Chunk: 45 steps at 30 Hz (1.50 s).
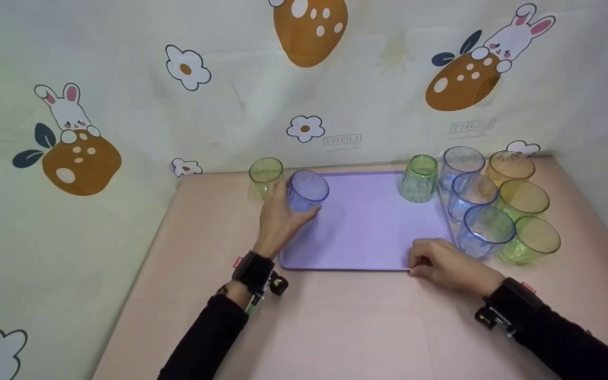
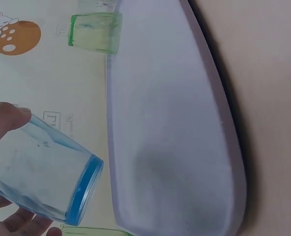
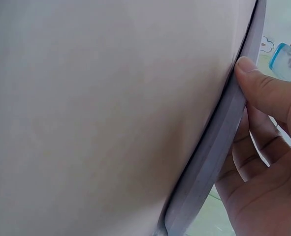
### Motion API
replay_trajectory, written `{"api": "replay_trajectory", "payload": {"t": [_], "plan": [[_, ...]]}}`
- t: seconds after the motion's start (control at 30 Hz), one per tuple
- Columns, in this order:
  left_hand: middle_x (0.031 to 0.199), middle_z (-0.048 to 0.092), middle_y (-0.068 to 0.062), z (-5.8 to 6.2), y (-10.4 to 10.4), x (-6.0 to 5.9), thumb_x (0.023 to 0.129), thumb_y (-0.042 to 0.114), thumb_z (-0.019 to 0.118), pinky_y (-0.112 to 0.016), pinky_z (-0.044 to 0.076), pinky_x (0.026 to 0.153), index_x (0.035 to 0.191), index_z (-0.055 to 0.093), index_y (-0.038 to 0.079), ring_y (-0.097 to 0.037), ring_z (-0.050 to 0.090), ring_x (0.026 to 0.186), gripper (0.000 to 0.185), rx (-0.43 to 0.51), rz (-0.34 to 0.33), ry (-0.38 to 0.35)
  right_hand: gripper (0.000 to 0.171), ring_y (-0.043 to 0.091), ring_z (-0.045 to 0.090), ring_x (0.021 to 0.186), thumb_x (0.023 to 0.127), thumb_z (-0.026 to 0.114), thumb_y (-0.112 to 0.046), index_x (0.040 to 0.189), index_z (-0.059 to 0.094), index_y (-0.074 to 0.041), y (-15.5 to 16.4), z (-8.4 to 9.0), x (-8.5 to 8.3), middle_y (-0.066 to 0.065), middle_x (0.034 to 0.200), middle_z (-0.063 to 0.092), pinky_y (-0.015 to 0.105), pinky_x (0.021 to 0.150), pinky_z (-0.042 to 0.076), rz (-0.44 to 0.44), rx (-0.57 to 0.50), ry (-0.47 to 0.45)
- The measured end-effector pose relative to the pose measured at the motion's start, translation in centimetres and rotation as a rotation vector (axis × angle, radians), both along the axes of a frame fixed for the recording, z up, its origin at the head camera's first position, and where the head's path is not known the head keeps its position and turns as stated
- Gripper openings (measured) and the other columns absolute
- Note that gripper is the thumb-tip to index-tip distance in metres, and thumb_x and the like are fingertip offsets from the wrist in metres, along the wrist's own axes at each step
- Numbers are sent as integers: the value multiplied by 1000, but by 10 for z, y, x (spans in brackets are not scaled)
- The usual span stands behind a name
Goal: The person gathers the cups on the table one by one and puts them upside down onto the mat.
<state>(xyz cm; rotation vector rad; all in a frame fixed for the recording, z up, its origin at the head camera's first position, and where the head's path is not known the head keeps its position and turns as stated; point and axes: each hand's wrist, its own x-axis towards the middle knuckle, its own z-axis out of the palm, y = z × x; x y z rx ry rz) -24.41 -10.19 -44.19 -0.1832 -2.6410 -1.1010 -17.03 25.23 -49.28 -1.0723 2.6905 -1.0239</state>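
Left hand grasps blue cup at tray's 10 o'clock; right hand pinches tray's 5 o'clock rim; backdrop reads "THOLI".

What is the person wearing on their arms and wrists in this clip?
Both arms are in long black sleeves, the left sleeve and the right sleeve. Each wrist carries a black strap with a small red tag and a small dark camera unit clipped below it: the left strap, the right strap. The left hand and right hand are bare, without gloves.
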Motion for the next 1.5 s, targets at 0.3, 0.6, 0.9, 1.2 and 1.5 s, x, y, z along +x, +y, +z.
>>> {"api": "replay_trajectory", "payload": {"t": [0.3, 0.6, 0.9, 1.2, 1.5], "plan": [[130, 50, -11, 7, 32, -12, 71, 40, 92, -44, 48, 93, 144, 50, 7, -29, 56, 112, 90, -204, -58, 57, 24, 9, 55, 73, 84, 79, 2, 82, 68, -19, 3, 1, 2, -9, 79, 58, 28, 65, 48, -23, 11, -10], [130, 51, -11, 11, 51, -17, 71, 42, 92, -47, 37, 105, 145, 50, 11, -31, 54, 115, 90, -344, -97, 119, 22, 10, 57, 75, 85, 78, 0, 84, 69, -20, 2, 2, 1, -10, 81, 60, 29, 67, 50, -28, 17, -27], [129, 50, -11, 11, 68, -28, 72, 42, 91, -45, 40, 97, 146, 49, 13, -29, 56, 113, 90, -499, -119, 115, 22, 9, 58, 77, 84, 79, 2, 84, 70, -18, 4, 0, 1, -10, 81, 59, 29, 69, 51, -7, -2, -11], [135, 48, -12, 11, 100, -42, 73, 45, 90, -46, 37, 99, 148, 46, 14, -29, 51, 120, 93, -814, -136, 125, 21, 9, 59, 79, 84, 79, 1, 83, 70, -18, 2, 0, 1, -10, 81, 60, 30, 73, 52, -15, 6, -14], [135, 47, -12, 5, 126, -47, 79, 32, 85, -45, 39, 100, 149, 45, 13, -28, 50, 119, 83, -1026, -158, 193, 19, 9, 60, 79, 85, 79, 0, 85, 70, -17, 1, 0, -1, -10, 82, 60, 30, 74, 52, -5, 7, -21]]}}
